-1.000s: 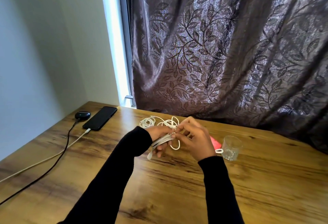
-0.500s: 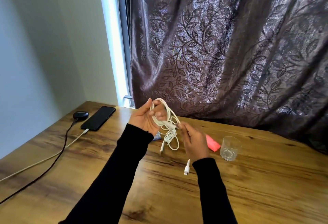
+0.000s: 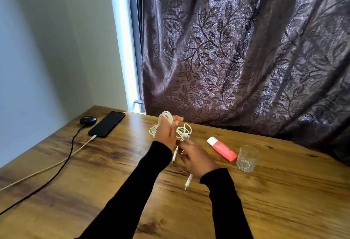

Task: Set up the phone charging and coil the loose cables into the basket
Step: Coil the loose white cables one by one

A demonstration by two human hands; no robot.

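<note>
A white cable (image 3: 167, 118) is looped several times around my left hand (image 3: 165, 132), which is raised above the table with its fingers held fairly straight. More of the white cable (image 3: 183, 131) hangs tangled just right of that hand. My right hand (image 3: 197, 160) is lower and grips the cable's free end; a white plug (image 3: 188, 181) sticks out below it. A black phone (image 3: 107, 123) lies at the far left with a white charging cable (image 3: 83, 145) plugged into it. No basket is in view.
A black earbud case (image 3: 88, 120) with a black cable (image 3: 71, 153) sits left of the phone. A pink and white tube (image 3: 221, 149) and a clear glass (image 3: 247, 158) lie right of my hands. A dark leaf-patterned curtain (image 3: 246, 58) hangs behind the wooden table (image 3: 284, 201).
My left hand has lifted and turned with the coil wound on it. My right hand has dropped toward me, drawing out the cable end. The pink tube is uncovered.
</note>
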